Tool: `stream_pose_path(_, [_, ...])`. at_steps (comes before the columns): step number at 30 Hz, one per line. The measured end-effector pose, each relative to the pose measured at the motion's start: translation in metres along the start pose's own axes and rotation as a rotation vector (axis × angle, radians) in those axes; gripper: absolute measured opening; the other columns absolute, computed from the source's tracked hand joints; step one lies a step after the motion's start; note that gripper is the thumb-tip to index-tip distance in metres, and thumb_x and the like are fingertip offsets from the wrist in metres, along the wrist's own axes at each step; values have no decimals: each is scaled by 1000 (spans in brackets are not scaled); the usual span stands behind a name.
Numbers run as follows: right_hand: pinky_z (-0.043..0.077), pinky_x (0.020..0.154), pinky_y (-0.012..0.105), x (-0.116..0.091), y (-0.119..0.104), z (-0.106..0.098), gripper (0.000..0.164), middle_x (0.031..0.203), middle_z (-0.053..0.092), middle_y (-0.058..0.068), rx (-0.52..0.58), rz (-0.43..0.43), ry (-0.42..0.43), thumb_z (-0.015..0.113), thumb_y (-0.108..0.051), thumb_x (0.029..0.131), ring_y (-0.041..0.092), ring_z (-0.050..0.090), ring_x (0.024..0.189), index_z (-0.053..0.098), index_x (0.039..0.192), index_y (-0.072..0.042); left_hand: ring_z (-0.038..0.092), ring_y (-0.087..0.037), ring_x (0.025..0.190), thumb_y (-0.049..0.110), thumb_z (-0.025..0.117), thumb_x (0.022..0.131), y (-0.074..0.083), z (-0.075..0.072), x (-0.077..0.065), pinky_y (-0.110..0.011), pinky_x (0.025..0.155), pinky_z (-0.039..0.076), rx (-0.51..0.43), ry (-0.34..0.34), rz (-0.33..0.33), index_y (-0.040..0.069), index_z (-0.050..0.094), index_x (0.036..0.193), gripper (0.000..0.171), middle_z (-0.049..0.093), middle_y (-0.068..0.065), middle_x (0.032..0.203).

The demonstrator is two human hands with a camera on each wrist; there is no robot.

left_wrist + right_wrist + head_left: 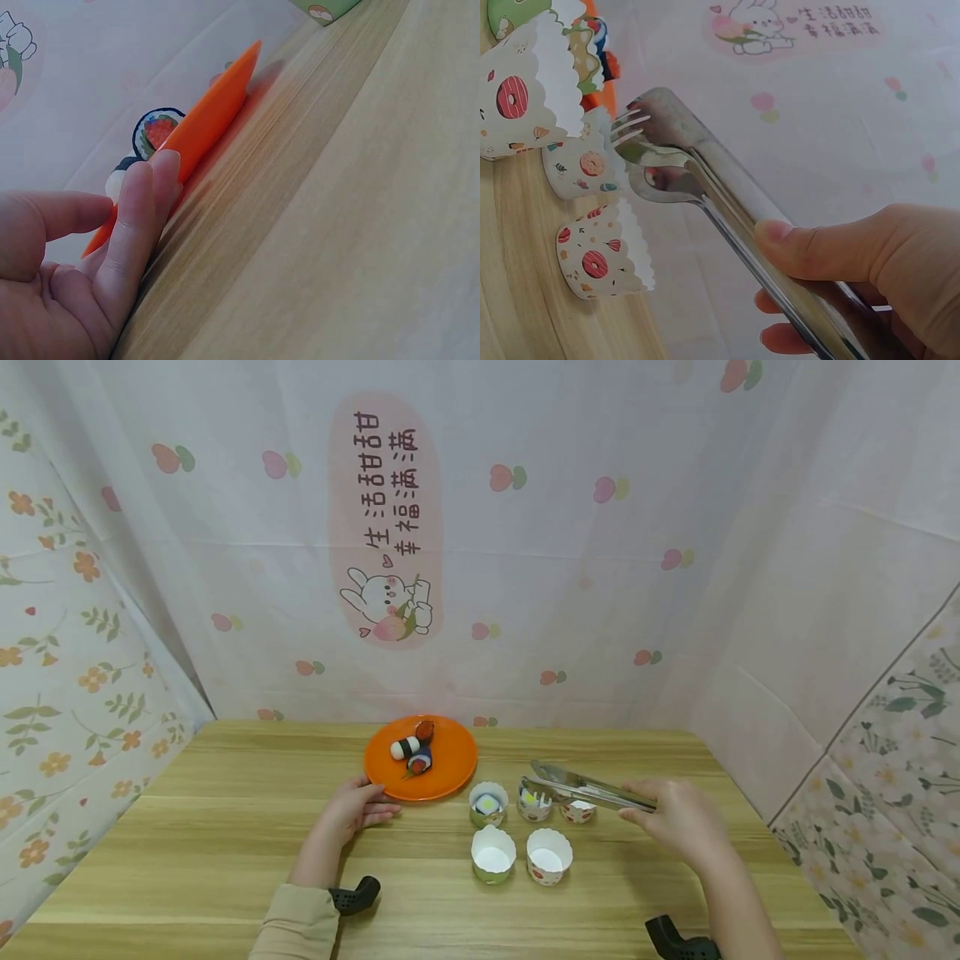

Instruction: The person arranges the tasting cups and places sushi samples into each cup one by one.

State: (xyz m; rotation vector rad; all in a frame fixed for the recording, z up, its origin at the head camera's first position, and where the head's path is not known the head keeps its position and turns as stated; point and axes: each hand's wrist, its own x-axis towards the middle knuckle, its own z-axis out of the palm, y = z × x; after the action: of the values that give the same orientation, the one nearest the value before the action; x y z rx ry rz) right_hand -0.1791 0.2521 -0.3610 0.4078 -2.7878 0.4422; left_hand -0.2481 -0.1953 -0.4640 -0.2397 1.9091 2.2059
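Observation:
My left hand (pixel 362 807) pinches the near-left rim of an orange plate (pixel 453 768), thumb on the upper side and fingers at the lower side in the left wrist view. On the plate sit a white toy sushi with a black band (pixel 405 748), a sushi roll (pixel 419 762) and a red-topped piece (pixel 425 731). My right hand (pixel 678 818) grips metal food tongs (pixel 600 793), one end forked. In the head view their tips overlap the middle back paper cup (pixel 534 811), which has something yellow and dark inside. No piece shows between the tips.
A green paper cup (pixel 487 817) with a white-and-yellow piece stands beside the plate. Another patterned cup (pixel 578 812) lies under the tongs in the head view. In front are two white-lined cups (pixel 492 857). A printed curtain (pixel 525 568) hangs behind the wooden table (pixel 247 793).

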Motion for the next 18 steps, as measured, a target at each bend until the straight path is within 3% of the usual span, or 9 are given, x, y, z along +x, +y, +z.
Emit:
stream_pose_path(11, [37,46,29,0,-2,0,42,103,70,12,-6,12,-13,82,-28,74,26,67,81,73,110,-9,70,-23,74,6,39,103,1,0,0,-33,68,58,-7,1,-7,-11,28,139,41,66,-15,84])
stream_pose_path(18, [34,45,28,1,-3,2,44,103,70,13,-4,6,-35,80,-30,76,13,54,65,71,113,-9,70,-23,74,6,39,103,1,0,0,-33,68,58,-4,2,-9,-11,28,139,42,67,-15,84])
